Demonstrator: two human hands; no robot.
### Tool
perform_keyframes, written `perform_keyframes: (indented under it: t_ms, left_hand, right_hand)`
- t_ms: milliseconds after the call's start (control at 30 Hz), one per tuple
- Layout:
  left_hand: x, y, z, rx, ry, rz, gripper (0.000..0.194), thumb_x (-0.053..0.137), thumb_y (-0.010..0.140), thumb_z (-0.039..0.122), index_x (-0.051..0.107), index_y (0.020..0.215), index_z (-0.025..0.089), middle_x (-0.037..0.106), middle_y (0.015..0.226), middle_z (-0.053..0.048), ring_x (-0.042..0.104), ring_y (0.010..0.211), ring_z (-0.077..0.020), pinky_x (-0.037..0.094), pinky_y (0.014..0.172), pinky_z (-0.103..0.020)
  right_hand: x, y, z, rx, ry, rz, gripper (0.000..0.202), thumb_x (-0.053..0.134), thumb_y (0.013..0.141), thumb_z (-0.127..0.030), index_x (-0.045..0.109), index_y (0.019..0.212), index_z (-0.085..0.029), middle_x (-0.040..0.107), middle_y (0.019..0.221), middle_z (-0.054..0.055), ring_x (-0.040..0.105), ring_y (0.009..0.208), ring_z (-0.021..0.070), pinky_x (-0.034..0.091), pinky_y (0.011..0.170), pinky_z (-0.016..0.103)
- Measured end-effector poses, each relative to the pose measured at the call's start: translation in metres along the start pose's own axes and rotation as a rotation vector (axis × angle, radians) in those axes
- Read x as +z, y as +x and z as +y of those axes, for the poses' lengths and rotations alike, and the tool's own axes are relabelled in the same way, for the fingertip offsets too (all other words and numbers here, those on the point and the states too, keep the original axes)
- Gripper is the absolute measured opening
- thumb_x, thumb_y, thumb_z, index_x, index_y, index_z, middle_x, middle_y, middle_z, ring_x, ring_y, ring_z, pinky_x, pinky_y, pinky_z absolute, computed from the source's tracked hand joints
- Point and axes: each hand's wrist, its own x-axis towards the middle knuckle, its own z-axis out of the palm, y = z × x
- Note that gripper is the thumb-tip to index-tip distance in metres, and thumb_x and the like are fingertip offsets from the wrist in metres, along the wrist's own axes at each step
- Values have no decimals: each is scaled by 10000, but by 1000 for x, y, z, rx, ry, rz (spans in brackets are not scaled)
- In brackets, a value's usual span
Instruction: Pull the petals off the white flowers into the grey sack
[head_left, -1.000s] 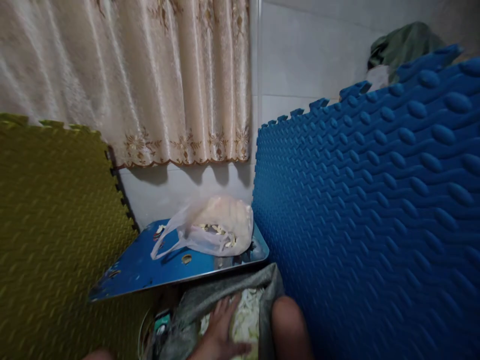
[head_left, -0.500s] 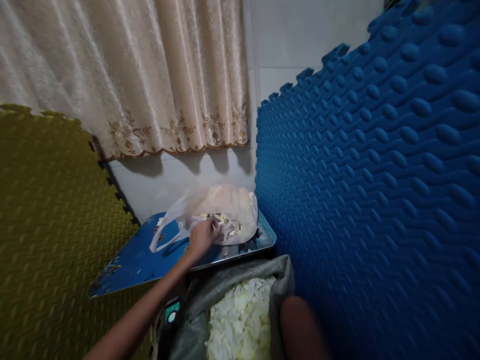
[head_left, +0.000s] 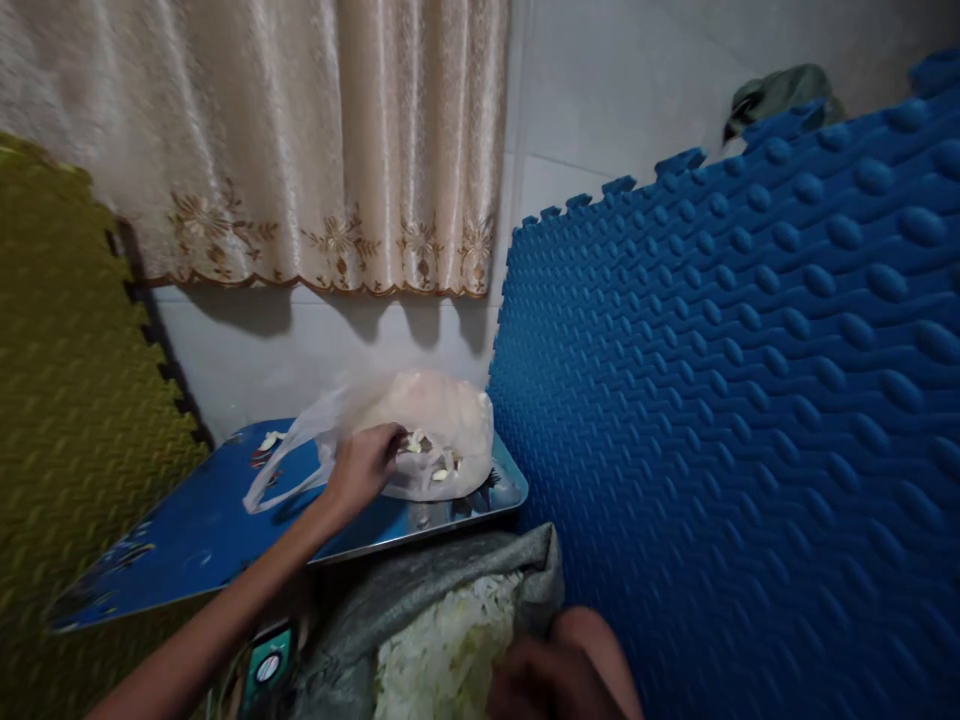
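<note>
My left hand reaches in from the lower left, its fingers closed together at the torn opening of a pale plastic bag. What the fingers pinch is too small to make out. Small whitish pieces show in the opening and lie on the bag. The bag rests on a blue table top with printed fish. Low in the view my right hand is dark and smeared by motion, over the edge of a grey sack. Inside the sack are pale, petal-like flakes.
A blue foam mat stands upright on the right and an olive one on the left. Behind hangs a beige curtain before a tiled wall. A bare knee and a teal object are near the sack.
My right hand has come into view over the sack. My left hand stays by the bag's opening, and the whole view has shifted.
</note>
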Motion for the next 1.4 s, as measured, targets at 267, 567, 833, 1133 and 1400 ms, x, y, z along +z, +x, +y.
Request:
perform_keyframes:
  t_ms: [267,567,833,1133,1400]
  left_hand:
    - [38,-111,30,-56,-664,-98,218,498,819,346,593,797,151,625,615,-14,589,563,-142,453,546,-228]
    - [46,-124,23,-222,-1231,-487,440,678,683,493,417,859,186,594,729,-3,576,628,-127,449,578,-242]
    - [35,-124,7,-33,-890,-598,454,371,870,543,569,768,147,537,640,1,470,513,-94,358,505,-210]
    - [27,-138,3,-217,-883,-490,543,376,849,572,458,526,143,357,444,50,302,430,-73,188,430,-215]
    - [43,-138,15,-504,-1243,-476,508,482,786,528,318,449,185,243,374,89,174,328,-39,97,361,-208]
  right_hand:
    - [13,113,15,-12,588,-37,434,557,765,-553,593,918,-149,516,565,-44,453,477,88,357,477,200]
    - [47,98,20,154,876,-21,280,588,780,-452,503,848,-194,486,497,-78,364,351,58,286,360,174]
    - [66,110,12,137,955,-1,284,549,813,-464,481,876,-195,532,478,-67,457,372,86,341,388,182]
    - [73,102,-3,115,862,29,264,522,839,-438,393,918,-222,391,384,-133,236,325,51,172,356,158]
    - [78,102,-7,33,542,360,138,531,808,-274,413,761,-221,461,427,-86,366,355,86,235,376,202]
